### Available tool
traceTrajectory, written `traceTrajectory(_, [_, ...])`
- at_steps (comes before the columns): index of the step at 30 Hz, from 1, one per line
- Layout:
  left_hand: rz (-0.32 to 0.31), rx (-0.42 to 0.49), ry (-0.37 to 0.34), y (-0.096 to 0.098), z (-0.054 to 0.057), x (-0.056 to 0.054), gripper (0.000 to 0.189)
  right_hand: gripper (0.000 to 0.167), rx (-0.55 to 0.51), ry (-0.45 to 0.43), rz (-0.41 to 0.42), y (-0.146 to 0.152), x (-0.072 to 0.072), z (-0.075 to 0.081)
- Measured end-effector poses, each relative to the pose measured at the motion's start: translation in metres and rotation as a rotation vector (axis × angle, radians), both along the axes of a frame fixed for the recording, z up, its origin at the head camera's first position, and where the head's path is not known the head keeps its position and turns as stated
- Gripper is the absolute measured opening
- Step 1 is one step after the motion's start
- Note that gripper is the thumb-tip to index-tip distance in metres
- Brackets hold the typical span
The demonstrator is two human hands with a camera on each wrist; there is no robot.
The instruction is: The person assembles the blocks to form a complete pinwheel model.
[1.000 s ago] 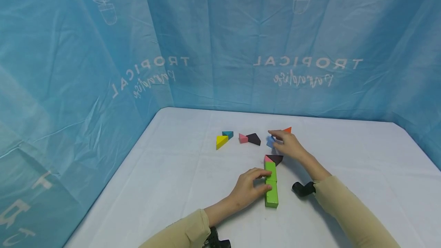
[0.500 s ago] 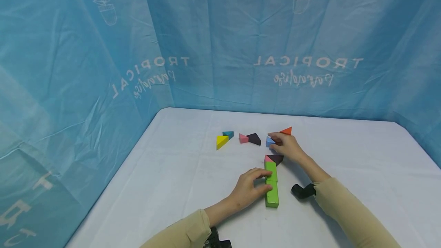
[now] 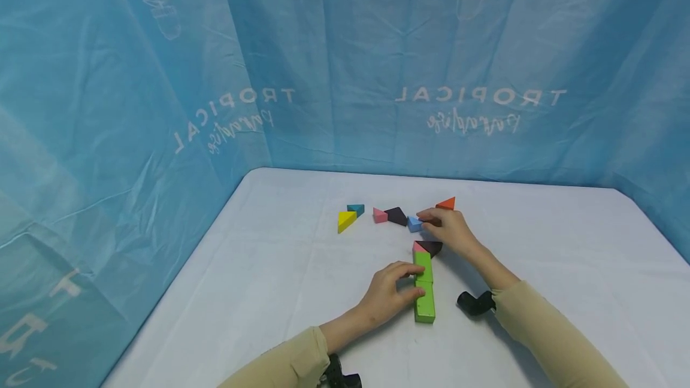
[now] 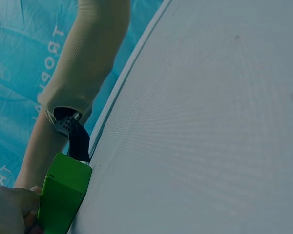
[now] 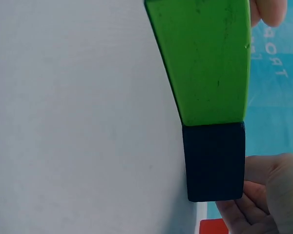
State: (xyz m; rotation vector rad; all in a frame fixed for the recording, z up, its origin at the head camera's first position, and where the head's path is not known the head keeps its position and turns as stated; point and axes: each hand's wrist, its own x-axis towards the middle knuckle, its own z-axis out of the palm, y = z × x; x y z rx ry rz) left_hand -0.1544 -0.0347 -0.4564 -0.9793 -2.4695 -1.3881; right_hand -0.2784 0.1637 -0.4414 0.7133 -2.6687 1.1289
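My left hand (image 3: 387,297) touches the left side of two green blocks (image 3: 424,303) set end to end, its index fingertip at the far one and thumb at the near one. A pink triangular block (image 3: 418,247) and a dark triangular block (image 3: 431,247) join at their far end. Beyond these, my right hand (image 3: 450,230) pinches the right end of a small blue triangular block (image 3: 414,224) between thumb and finger. In the right wrist view, the dark block (image 5: 215,163) partly hides my right hand (image 5: 278,190).
Left of the blue block, a black block (image 3: 396,215) meets a pink block (image 3: 380,215). Further left, a yellow triangular block (image 3: 346,221) and a teal block (image 3: 356,209) meet. An orange triangular block (image 3: 446,203) lies behind my right hand. Blue printed curtains (image 3: 345,136) surround the white table (image 3: 259,226).
The blue block has shifted left and now sits against the black block's right end. My right fingertips have come slightly nearer, uncovering more of the orange block. My left hand stays in place.
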Motion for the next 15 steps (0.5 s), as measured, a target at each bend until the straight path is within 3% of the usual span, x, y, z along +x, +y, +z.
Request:
traceTrajectory(8, [-0.008,0.003,-0.021,-0.0022,-0.0002,0.0007,0.036,0.036,0.008,-0.057,0.047,-0.0054,-0.0040,-0.0019])
traceTrajectory(15, [-0.012,0.007,-0.005,-0.0012,0.0015,0.0001,0.036,0.026,0.052,-0.012,0.041,-0.0081,-0.0092,-0.0037])
